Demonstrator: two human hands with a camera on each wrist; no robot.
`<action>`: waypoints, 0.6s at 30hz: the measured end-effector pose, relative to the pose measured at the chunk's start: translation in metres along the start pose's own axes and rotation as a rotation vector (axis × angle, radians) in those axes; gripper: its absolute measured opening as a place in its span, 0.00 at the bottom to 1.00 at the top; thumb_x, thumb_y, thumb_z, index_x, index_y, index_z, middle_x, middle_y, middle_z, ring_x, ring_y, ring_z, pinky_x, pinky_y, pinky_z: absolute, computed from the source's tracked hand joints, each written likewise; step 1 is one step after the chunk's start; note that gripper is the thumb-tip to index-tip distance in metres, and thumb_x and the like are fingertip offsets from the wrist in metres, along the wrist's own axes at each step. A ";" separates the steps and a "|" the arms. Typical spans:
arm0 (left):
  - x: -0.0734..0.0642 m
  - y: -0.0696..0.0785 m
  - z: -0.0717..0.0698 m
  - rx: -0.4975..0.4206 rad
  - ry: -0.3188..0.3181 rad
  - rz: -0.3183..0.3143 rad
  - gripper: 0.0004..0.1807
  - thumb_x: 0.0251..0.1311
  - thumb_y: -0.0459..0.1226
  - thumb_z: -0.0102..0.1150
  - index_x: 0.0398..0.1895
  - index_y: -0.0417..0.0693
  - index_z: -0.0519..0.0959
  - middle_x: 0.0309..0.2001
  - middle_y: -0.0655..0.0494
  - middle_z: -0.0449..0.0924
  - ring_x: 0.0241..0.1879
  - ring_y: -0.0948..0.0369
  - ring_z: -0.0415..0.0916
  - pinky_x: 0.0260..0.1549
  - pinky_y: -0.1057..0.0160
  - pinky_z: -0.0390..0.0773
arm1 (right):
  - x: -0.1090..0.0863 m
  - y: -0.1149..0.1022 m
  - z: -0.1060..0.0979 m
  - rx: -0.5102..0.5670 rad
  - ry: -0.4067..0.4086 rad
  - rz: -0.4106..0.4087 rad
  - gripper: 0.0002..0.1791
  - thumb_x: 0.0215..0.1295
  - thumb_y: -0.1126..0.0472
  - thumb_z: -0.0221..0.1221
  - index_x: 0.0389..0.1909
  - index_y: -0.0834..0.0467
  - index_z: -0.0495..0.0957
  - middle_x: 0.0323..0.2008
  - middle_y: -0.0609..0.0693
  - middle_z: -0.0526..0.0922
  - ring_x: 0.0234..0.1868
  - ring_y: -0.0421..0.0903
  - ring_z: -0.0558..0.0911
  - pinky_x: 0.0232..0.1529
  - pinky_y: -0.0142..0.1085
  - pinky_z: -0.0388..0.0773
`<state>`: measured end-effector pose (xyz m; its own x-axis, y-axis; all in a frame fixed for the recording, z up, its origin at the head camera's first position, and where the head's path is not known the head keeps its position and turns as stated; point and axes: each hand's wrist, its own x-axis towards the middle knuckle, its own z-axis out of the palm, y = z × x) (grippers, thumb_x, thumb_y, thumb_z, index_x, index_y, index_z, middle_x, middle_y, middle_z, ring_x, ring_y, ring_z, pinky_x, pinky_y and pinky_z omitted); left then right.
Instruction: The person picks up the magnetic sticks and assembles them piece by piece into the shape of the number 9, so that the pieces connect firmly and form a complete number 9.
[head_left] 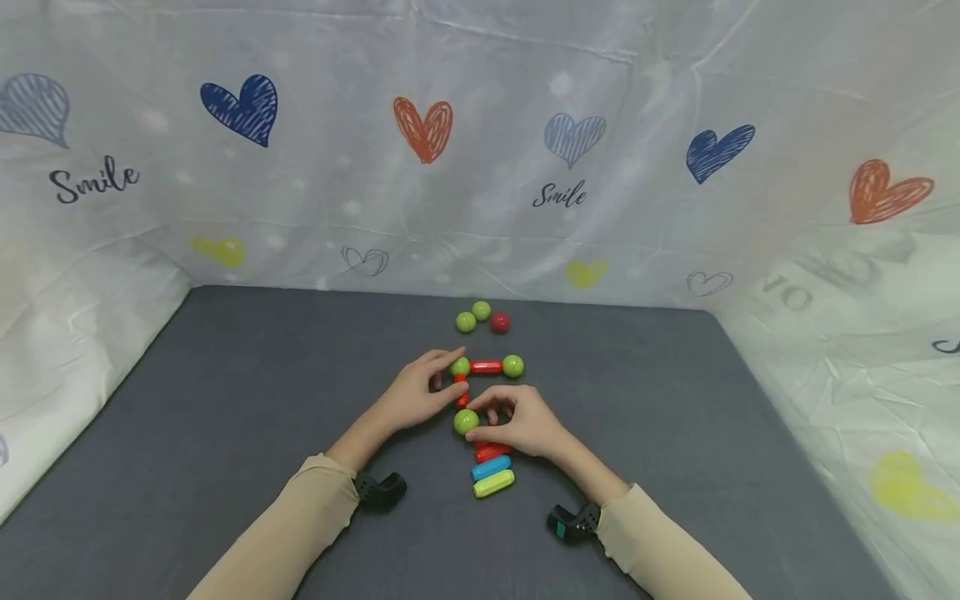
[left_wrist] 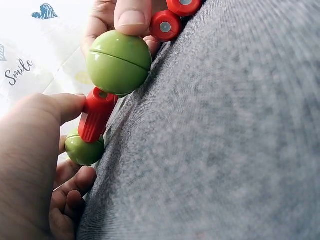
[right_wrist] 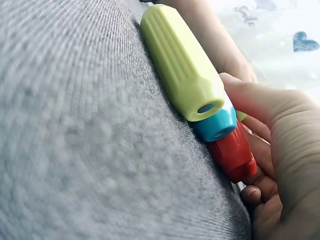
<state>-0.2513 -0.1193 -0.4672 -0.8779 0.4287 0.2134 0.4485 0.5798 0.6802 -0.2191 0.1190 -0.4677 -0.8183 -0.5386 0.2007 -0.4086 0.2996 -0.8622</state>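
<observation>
My left hand holds a red rod between its thumb and fingers, and its index finger reaches to the green ball at the rod's far end. With thumb and index finger, my right hand pinches a larger-looking green ball at the rod's near end. From the far ball, a second red rod runs right to another green ball. Just below the right hand lie red rods, partly hidden by it in the head view, then a blue rod and a yellow-green rod.
Two loose green balls and a red ball sit near the back edge of the grey table. Behind stands a white curtain printed with hearts. Each wrist wears a black band.
</observation>
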 end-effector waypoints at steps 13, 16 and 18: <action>0.001 0.000 -0.001 -0.005 0.001 0.007 0.35 0.74 0.45 0.66 0.79 0.45 0.70 0.65 0.44 0.77 0.37 0.61 0.69 0.36 0.59 0.71 | 0.001 -0.002 0.001 -0.050 0.017 0.026 0.16 0.59 0.57 0.80 0.47 0.52 0.90 0.26 0.44 0.81 0.26 0.40 0.76 0.29 0.30 0.71; 0.001 0.000 -0.001 -0.004 0.000 0.013 0.34 0.74 0.45 0.66 0.79 0.45 0.70 0.65 0.44 0.77 0.36 0.61 0.69 0.36 0.59 0.71 | 0.001 -0.002 0.002 -0.048 0.024 0.022 0.16 0.59 0.58 0.80 0.47 0.53 0.90 0.26 0.45 0.81 0.26 0.40 0.76 0.28 0.30 0.71; 0.000 0.000 0.000 -0.006 0.002 0.018 0.34 0.74 0.45 0.66 0.79 0.45 0.70 0.65 0.45 0.77 0.36 0.61 0.69 0.36 0.60 0.71 | 0.001 -0.002 0.002 -0.045 0.031 0.020 0.15 0.59 0.58 0.80 0.46 0.53 0.90 0.26 0.45 0.82 0.26 0.40 0.76 0.28 0.30 0.72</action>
<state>-0.2516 -0.1196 -0.4674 -0.8700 0.4375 0.2273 0.4634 0.5681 0.6801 -0.2178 0.1164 -0.4664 -0.8383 -0.5078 0.1986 -0.4095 0.3457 -0.8443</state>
